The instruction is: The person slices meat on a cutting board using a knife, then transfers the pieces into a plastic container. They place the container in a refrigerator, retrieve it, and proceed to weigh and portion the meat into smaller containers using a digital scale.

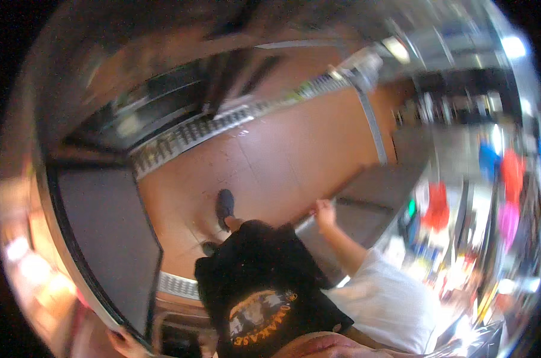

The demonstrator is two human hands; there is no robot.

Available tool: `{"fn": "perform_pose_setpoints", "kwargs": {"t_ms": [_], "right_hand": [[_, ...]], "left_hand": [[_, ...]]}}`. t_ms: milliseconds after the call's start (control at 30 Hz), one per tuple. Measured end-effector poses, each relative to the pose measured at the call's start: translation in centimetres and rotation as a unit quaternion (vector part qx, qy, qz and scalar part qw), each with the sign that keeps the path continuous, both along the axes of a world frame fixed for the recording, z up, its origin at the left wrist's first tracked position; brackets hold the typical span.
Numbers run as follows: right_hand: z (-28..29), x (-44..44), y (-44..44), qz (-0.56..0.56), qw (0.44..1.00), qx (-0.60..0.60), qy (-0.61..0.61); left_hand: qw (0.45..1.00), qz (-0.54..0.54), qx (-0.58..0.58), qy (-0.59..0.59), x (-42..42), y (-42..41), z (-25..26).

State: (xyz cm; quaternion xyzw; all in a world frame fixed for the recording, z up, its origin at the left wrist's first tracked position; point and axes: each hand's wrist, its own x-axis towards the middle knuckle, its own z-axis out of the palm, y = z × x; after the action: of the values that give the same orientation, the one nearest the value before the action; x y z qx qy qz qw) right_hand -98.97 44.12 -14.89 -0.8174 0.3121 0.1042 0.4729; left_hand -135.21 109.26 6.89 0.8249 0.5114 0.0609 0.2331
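Note:
My right hand (325,214), below a white sleeve, hangs with its fingers bent beside a grey cabinet front (364,215). Nothing can be made out in it, and blur hides the fingertips. At the lower left rim, what looks like my left hand (126,343) shows in part by the edge of a dark grey flat panel (104,223). Its fingers are too unclear to read. A black apron (257,259) with a printed design covers my front. One dark shoe (225,206) stands out on the brown tiled floor (266,165).
A metal drain grating (194,129) crosses the floor ahead, and a shorter piece of grating (178,285) lies at my left. Dark equipment (163,103) stands beyond the longer grating. On the right, a cluttered counter holds blurred red items (437,208) and other goods.

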Motion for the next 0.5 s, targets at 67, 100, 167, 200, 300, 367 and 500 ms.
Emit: {"fn": "perform_pose_setpoints", "kwargs": {"t_ms": [67,100,167,200,300,367,500], "right_hand": [[6.7,-3.2,-6.2,-0.069,0.995,-0.023,-0.071],[10.8,-5.5,-8.8,-0.111,0.988,-0.034,-0.103],[14.5,-10.9,-11.3,-0.205,0.967,-0.014,-0.153],[15.7,-16.6,-12.0,-0.326,0.933,-0.016,-0.155],[15.4,-21.6,-14.0,-0.448,0.875,0.075,-0.167],[13.0,-26.5,-16.1,-0.535,0.815,0.096,-0.201],[11.3,-31.3,-19.6,-0.625,0.706,0.174,-0.283]], "left_hand": [[0.996,0.062,0.014,-0.056,0.5,-0.7,-0.3],[0.949,-0.128,0.281,0.071,-2.1,0.6,-1.5],[0.983,-0.088,0.162,0.004,-0.5,-1.8,0.8],[0.988,-0.066,0.137,-0.026,0.8,0.5,0.3],[0.991,-0.029,0.122,0.048,4.4,-0.7,-2.2],[0.988,-0.054,0.127,0.073,5.6,-0.8,-3.8],[0.986,-0.08,0.138,0.05,1.4,0.0,-3.7]]}}
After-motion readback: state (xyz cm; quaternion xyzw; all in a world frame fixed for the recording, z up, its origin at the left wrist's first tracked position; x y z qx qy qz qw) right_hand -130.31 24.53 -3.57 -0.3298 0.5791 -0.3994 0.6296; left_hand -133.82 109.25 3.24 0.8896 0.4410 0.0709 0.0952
